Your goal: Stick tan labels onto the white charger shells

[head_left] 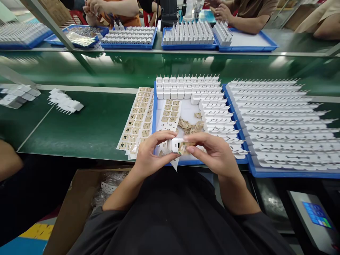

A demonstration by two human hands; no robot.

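Note:
A white plug charger is gripped between the fingers and thumb of my left hand, its port end facing up toward me. My right hand pinches a small brownish sticker piece against the charger's right side; whether it is stuck there I cannot tell. Both hands are over the front edge of a blue tray. In that tray lie rows of white chargers, a sticker sheet and a heap of loose brown peeled pieces.
More sticker sheets lie left of the tray. A second blue tray full of chargers stands at right. Loose chargers sit on the green bench at left. Below is a cardboard box. Co-workers' arms rest behind trays across the bench.

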